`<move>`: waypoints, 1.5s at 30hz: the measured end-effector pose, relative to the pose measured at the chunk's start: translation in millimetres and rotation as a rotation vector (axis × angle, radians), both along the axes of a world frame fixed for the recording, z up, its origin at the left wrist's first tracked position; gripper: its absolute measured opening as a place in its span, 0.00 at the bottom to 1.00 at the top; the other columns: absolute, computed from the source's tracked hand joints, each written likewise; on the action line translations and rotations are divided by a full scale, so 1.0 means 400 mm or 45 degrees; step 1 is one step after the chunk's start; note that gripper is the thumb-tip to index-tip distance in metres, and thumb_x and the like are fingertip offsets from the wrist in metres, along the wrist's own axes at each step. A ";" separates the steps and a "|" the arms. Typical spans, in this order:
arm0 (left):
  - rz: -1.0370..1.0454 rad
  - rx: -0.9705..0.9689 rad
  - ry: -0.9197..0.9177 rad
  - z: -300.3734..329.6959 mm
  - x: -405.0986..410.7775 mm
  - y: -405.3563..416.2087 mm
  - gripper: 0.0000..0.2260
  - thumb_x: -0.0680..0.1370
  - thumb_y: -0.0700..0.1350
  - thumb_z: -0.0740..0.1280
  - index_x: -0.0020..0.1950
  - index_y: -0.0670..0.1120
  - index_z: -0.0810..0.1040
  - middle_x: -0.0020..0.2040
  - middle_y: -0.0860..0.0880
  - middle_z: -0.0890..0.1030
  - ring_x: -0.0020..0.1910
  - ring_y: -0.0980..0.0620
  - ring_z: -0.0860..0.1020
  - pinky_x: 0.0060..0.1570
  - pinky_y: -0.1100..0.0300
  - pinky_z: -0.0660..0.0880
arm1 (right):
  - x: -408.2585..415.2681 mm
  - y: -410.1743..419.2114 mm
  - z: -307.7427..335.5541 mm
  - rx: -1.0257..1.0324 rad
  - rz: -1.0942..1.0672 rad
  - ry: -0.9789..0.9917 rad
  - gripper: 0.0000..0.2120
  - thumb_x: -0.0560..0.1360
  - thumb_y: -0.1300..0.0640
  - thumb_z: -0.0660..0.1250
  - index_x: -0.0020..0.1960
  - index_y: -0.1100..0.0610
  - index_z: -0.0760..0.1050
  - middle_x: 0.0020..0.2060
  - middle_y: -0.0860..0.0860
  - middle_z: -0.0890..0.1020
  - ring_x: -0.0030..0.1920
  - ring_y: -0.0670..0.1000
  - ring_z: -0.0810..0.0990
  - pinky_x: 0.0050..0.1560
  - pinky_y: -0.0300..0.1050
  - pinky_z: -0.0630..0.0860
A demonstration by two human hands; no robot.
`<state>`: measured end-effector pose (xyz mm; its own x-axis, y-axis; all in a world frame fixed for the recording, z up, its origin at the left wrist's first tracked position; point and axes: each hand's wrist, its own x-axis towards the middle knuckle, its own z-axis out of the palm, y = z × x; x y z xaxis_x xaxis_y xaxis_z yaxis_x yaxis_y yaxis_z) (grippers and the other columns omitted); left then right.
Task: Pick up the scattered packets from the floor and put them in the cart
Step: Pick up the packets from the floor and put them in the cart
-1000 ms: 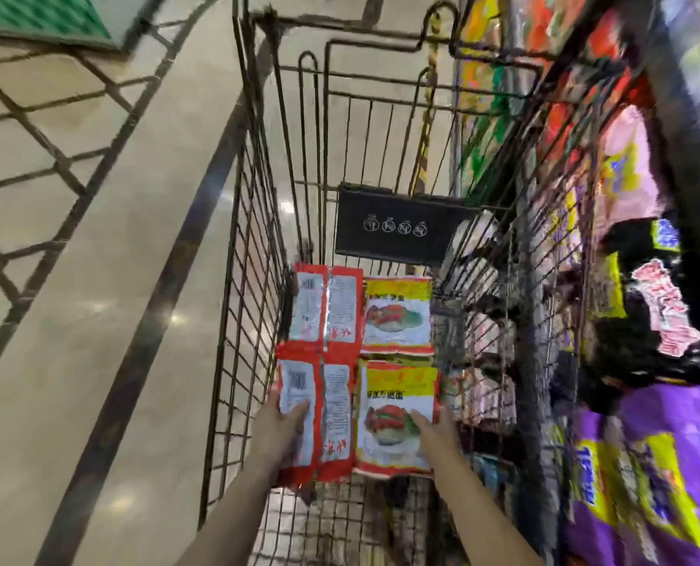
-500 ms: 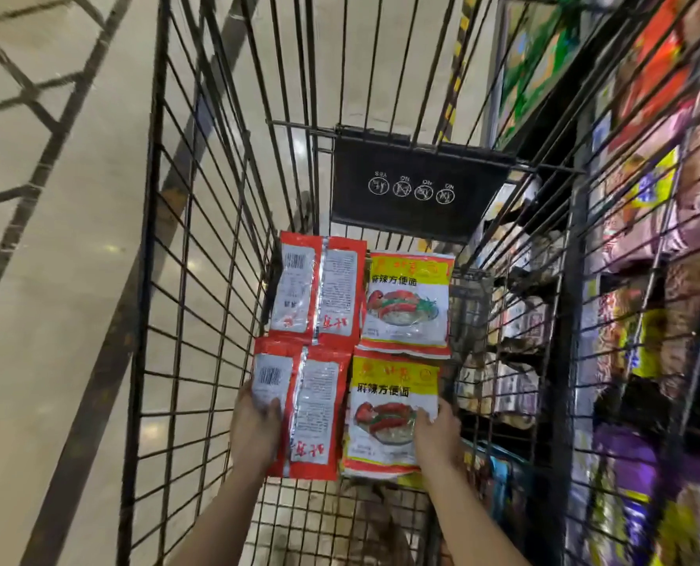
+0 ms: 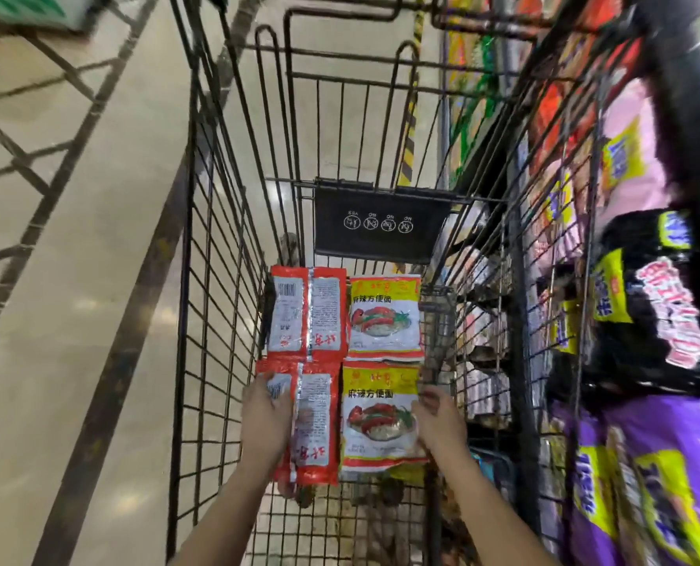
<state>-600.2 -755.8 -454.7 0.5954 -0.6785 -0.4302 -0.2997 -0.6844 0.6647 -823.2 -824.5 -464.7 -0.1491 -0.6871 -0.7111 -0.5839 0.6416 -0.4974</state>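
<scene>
The black wire cart (image 3: 217, 279) holds two packets lying flat at its far end: a red one (image 3: 307, 312) on the left and a yellow one (image 3: 383, 316) on the right. Just nearer to me, my left hand (image 3: 264, 422) holds a second red packet (image 3: 317, 422) by its left side, fingers laid over its barcode. My right hand (image 3: 440, 422) grips the right edge of a second yellow packet (image 3: 377, 418). Both held packets sit low in the cart, side by side, right behind the far pair.
A black plastic flap with warning icons (image 3: 381, 224) hangs on the cart's far wall. Store shelves packed with purple, black and pink bags (image 3: 646, 320) run close along the right side. Beige tiled floor with dark lines (image 3: 75, 320) stretches to the left.
The view swung and drew closer to the cart's inside. Both hands kept their hold on the near red and yellow packets, which stay beside the far pair.
</scene>
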 end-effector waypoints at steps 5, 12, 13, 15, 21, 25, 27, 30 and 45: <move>-0.691 0.056 -0.295 0.113 0.000 -0.028 0.20 0.79 0.45 0.62 0.69 0.39 0.66 0.65 0.40 0.72 0.63 0.42 0.70 0.61 0.52 0.68 | -0.005 0.042 0.171 -0.251 0.348 0.216 0.16 0.79 0.60 0.60 0.66 0.58 0.69 0.60 0.56 0.76 0.58 0.53 0.75 0.49 0.37 0.71; -1.730 -0.110 -0.684 0.284 -0.023 -0.013 0.21 0.80 0.48 0.59 0.72 0.46 0.62 0.69 0.43 0.67 0.65 0.43 0.69 0.62 0.53 0.68 | 0.011 0.235 0.364 -0.459 0.518 0.816 0.22 0.78 0.50 0.58 0.71 0.53 0.64 0.65 0.53 0.72 0.65 0.54 0.72 0.59 0.46 0.72; -1.787 -0.213 -0.733 0.312 -0.030 -0.009 0.21 0.80 0.48 0.59 0.72 0.46 0.63 0.68 0.44 0.68 0.65 0.43 0.69 0.60 0.53 0.69 | 0.013 0.271 0.390 -0.475 0.493 0.892 0.23 0.78 0.50 0.58 0.71 0.53 0.63 0.65 0.53 0.72 0.65 0.54 0.72 0.59 0.47 0.72; -1.930 -0.366 -0.800 0.377 -0.049 0.019 0.20 0.80 0.49 0.58 0.70 0.45 0.64 0.66 0.43 0.69 0.64 0.43 0.70 0.57 0.53 0.69 | 0.022 0.369 0.461 -0.482 0.384 1.020 0.21 0.79 0.50 0.56 0.70 0.53 0.63 0.64 0.52 0.72 0.64 0.54 0.72 0.58 0.47 0.71; -2.299 -0.906 -0.806 0.549 -0.187 0.201 0.15 0.77 0.48 0.58 0.62 0.44 0.69 0.56 0.43 0.74 0.57 0.41 0.75 0.51 0.52 0.72 | 0.023 0.734 0.627 -0.503 -0.128 1.139 0.21 0.74 0.53 0.63 0.66 0.56 0.68 0.58 0.56 0.76 0.61 0.58 0.75 0.55 0.51 0.73; -2.575 -1.254 -0.962 0.652 -0.308 0.411 0.24 0.54 0.52 0.79 0.44 0.47 0.75 0.37 0.48 0.80 0.34 0.49 0.80 0.29 0.59 0.76 | 0.007 1.034 0.713 -0.455 -0.439 1.391 0.25 0.52 0.53 0.80 0.48 0.57 0.80 0.37 0.54 0.82 0.37 0.57 0.83 0.29 0.49 0.78; -2.648 -1.486 -0.845 0.657 -0.380 0.532 0.27 0.48 0.49 0.80 0.43 0.48 0.74 0.33 0.48 0.80 0.30 0.49 0.80 0.26 0.60 0.75 | 0.013 1.206 0.743 -0.351 -0.593 1.437 0.27 0.42 0.53 0.81 0.40 0.56 0.80 0.29 0.52 0.80 0.28 0.54 0.81 0.22 0.44 0.74; -2.840 -1.771 -0.708 0.719 -0.450 0.785 0.24 0.50 0.47 0.78 0.44 0.48 0.78 0.35 0.48 0.81 0.31 0.48 0.81 0.29 0.59 0.77 | 0.063 1.489 0.780 -0.185 -0.802 1.579 0.26 0.38 0.53 0.81 0.34 0.55 0.77 0.25 0.53 0.77 0.24 0.54 0.79 0.19 0.43 0.71; -3.635 -2.543 0.454 0.759 -0.186 2.314 0.18 0.54 0.49 0.79 0.42 0.49 0.82 0.37 0.52 0.80 0.33 0.51 0.80 0.30 0.60 0.75 | 0.865 2.828 0.833 0.552 -2.168 1.559 0.22 0.77 0.51 0.60 0.70 0.51 0.64 0.64 0.51 0.73 0.63 0.54 0.73 0.59 0.47 0.70</move>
<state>-674.5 169.8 -151.1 -0.2825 0.8814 0.3785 0.9397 0.3335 -0.0753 -477.0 306.8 -131.5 -0.6766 0.7177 0.1648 0.7063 0.6958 -0.1301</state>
